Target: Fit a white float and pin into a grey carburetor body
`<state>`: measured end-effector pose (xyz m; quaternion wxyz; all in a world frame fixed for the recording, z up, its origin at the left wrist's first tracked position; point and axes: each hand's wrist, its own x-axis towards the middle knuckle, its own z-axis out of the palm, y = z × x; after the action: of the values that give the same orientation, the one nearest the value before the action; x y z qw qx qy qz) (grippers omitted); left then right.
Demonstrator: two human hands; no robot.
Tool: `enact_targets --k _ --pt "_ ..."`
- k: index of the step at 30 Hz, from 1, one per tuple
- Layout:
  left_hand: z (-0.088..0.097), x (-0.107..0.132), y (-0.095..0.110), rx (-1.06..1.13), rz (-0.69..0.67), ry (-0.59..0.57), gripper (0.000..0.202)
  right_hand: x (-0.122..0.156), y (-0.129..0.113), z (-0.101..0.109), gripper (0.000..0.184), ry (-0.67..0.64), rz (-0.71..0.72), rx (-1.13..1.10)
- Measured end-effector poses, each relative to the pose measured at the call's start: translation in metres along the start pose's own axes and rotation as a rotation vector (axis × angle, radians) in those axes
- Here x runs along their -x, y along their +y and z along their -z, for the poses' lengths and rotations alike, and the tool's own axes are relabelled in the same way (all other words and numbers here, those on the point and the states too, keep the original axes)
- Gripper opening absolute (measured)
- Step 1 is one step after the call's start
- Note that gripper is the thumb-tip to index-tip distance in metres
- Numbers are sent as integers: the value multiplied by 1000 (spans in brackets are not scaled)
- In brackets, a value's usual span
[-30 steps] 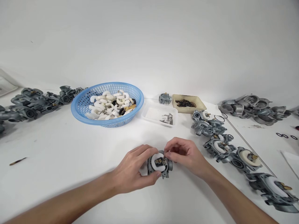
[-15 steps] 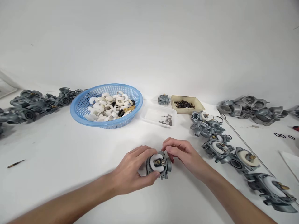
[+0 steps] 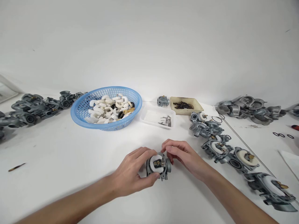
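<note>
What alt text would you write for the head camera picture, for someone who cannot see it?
Two bare hands, left hand and right hand, grip a small grey metal carburetor body with a white float on a white table. Behind sit a blue plastic basket of white curved floats, a clear tray of small metal pins and a beige tray of black rings. A row of similar grey carburetors lies to the right.

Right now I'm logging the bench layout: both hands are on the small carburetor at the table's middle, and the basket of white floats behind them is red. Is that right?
Not quite: the basket is blue, not red, as the head view shows. The rest stands: the left hand and right hand are both on the small carburetor at the table's middle, with the white floats behind them.
</note>
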<state>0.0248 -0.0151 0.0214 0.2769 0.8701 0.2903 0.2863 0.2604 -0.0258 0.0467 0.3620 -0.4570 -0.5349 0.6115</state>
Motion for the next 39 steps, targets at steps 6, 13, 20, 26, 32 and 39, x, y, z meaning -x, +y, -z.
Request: enact_targets --k 6,13,20,26,32,39 --pt "1 0 2 5 -1 -4 39 1 -2 -3 26 27 -45 -31" --pt "1 -1 2 2 2 -11 39 0 -2 -2 28 23 -50 -1" --pt "0 0 1 -1 -10 2 40 0 -1 -3 31 14 -75 2" --pt "0 1 -1 -23 -36 18 40 2 0 -2 32 -25 -69 -9" --pt "1 0 0 -29 -23 10 36 2 1 0 32 -29 -60 27" --pt "2 1 0 -18 43 -26 36 2 -2 5 28 -72 -34 76"
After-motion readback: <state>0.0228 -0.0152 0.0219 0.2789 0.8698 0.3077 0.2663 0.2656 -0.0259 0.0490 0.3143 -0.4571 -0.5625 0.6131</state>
